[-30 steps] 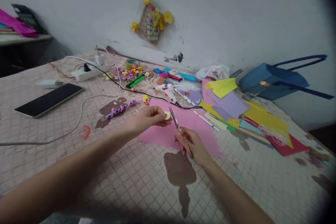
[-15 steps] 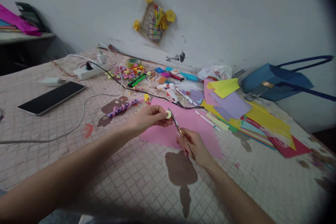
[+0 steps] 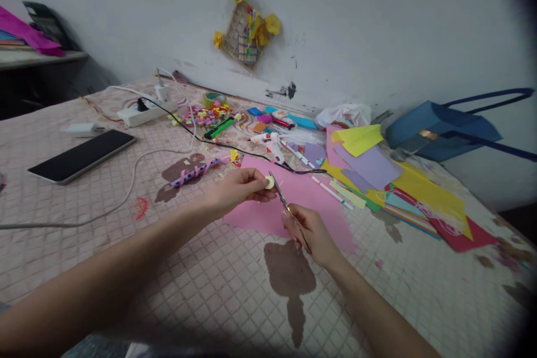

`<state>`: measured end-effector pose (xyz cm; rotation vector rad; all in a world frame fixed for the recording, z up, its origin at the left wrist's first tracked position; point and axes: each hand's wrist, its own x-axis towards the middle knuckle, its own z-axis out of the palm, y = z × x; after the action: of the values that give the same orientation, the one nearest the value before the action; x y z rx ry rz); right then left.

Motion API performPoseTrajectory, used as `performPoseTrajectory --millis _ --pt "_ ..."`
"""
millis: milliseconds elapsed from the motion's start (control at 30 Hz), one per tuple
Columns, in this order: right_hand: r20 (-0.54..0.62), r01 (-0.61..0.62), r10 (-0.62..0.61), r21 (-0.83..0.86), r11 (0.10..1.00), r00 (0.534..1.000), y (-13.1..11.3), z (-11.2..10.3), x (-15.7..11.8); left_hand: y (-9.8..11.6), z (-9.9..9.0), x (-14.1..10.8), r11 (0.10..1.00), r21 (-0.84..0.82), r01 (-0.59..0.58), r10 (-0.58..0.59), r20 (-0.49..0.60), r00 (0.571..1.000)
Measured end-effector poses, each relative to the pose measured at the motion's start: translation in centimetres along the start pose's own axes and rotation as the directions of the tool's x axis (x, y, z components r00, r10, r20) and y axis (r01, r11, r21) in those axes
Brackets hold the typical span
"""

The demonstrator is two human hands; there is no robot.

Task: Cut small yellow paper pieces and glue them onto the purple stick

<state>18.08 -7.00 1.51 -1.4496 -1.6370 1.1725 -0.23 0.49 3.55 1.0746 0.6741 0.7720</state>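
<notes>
The right hand hides part of the scissors. The left hand covers some of the yellow bit. Both block some pink paper. The cord runs off the edge at 9 o'clock, the strap at 3. At 10 o'clock, the scraps are too small to tell one by one.

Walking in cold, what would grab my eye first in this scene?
Probably the two hands at the centre: the left hand pinches a pale yellow piece, and the right hand holds scissors close to it, above a pink sheet. Next, perhaps, the wall hanging with yellow flowers at the top centre, and the blue bag at the far right, beyond bright paper sheets.
</notes>
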Motion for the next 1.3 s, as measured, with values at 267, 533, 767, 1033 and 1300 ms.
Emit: performPoseTrajectory --millis 267,533,767,1033,1300 --pt "-0.013 0.007 -0.007 -0.001 1.0 1.0 -0.1 0.1 0.0 0.0 -0.2 0.0 0.999 -0.036 0.016 -0.016 0.0 1.0" --pt "-0.026 0.012 -0.012 -0.026 1.0 1.0 -0.2 0.1 -0.1 0.2 -0.2 0.1 1.0 -0.025 0.014 -0.015 -0.032 0.999" --pt "-0.02 -0.007 0.007 -0.015 1.0 1.0 -0.3 0.2 0.0 0.2 -0.2 0.2 1.0 -0.01 -0.004 0.004 -0.061 0.998" --pt "-0.018 -0.031 0.032 0.055 0.998 0.999 -0.3 0.3 0.0 0.4 -0.3 0.1 0.999 0.02 -0.037 0.038 -0.038 0.999" --pt "0.021 -0.056 0.053 0.2 0.978 0.998 -0.7 1.3 -0.2 0.3 0.3 0.0 0.997 -0.06 -0.046 0.041 -0.08 0.996"
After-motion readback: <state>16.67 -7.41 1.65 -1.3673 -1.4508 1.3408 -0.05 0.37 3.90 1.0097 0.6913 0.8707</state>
